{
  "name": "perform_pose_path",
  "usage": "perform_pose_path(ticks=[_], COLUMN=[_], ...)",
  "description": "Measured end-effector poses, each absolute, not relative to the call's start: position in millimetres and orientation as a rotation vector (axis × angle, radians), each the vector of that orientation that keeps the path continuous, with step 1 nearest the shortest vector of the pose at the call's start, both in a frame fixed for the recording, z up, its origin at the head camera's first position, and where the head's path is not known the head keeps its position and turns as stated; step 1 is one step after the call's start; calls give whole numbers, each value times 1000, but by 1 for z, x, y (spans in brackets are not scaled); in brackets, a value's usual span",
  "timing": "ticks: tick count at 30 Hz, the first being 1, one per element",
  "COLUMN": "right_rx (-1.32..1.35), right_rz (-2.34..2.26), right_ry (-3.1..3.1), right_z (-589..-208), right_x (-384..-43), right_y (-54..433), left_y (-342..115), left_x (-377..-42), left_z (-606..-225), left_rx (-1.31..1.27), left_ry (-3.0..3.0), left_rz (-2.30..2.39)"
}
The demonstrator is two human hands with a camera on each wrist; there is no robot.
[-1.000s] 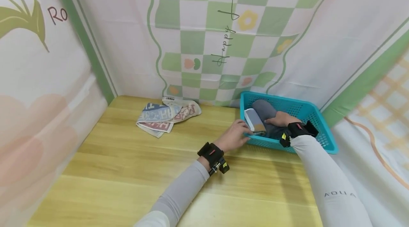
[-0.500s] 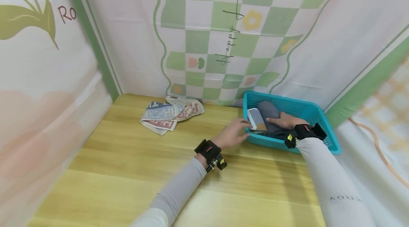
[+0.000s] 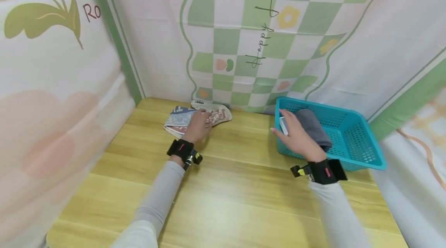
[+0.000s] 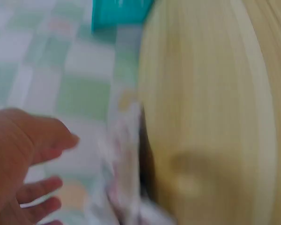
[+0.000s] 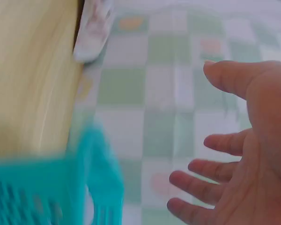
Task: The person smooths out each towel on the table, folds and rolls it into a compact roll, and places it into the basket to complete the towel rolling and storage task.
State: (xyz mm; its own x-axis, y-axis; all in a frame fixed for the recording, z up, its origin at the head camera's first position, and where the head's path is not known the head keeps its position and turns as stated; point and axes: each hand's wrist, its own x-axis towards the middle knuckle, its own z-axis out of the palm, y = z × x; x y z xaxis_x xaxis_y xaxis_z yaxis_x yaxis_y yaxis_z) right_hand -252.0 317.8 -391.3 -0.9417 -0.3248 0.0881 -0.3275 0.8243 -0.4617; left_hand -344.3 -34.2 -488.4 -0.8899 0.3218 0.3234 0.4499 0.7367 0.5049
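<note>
In the head view my left hand [image 3: 198,126] hangs over the crumpled patterned towel [image 3: 220,114], hiding part of it. The left wrist view shows its fingers spread and apart from the blurred cloth [image 4: 124,173]. My right hand [image 3: 296,135] is above the left end of the turquoise basket [image 3: 374,151], fingers extended and holding nothing, as the right wrist view also shows. Inside that basket lie a dark grey folded cloth [image 3: 313,126] and a white-edged folded cloth [image 3: 283,125], the latter mostly hidden behind my right hand.
The wooden table [image 3: 237,186] runs up to a checkered fabric backdrop [image 3: 228,42] behind the towel and basket. Printed fabric also hangs along the left and right sides. The basket's right part shows its bare perforated floor.
My left hand has left the basket's edge and moved left to the patterned towel. My right hand has let go of the grey cloth, lifted out of the basket and shifted left.
</note>
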Motion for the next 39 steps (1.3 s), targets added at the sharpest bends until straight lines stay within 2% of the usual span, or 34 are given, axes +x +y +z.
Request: perform_pose_path(ticks=[7, 10, 14, 21, 27, 32, 39], right_rx=[583, 590, 621, 701, 799, 883, 865], right_rz=[838, 892, 932, 938, 971, 925, 869], right_ry=[-2871, -2871, -2840, -2817, -2737, -2620, -2619], right_z=[-426, -438, -451, -470, -484, -496, -509], right_x=[-220, -211, -211, -216, -227, -247, -276], right_y=[255, 240, 230, 210, 193, 184, 181], left_y=[-95, -105, -105, -94, -72, -55, -41], left_x=[-337, -333, -337, -334, -311, -295, -282], left_z=[-509, -517, -530, -531, -509, -493, -484], left_rx=[-238, -72, 15, -100, -343, -538, -654], left_ry=[-2900, -2956, -2967, -2866, -2893, -2787, -2789], left_rz=[-768, -850, -826, -665, -901, -991, -1044])
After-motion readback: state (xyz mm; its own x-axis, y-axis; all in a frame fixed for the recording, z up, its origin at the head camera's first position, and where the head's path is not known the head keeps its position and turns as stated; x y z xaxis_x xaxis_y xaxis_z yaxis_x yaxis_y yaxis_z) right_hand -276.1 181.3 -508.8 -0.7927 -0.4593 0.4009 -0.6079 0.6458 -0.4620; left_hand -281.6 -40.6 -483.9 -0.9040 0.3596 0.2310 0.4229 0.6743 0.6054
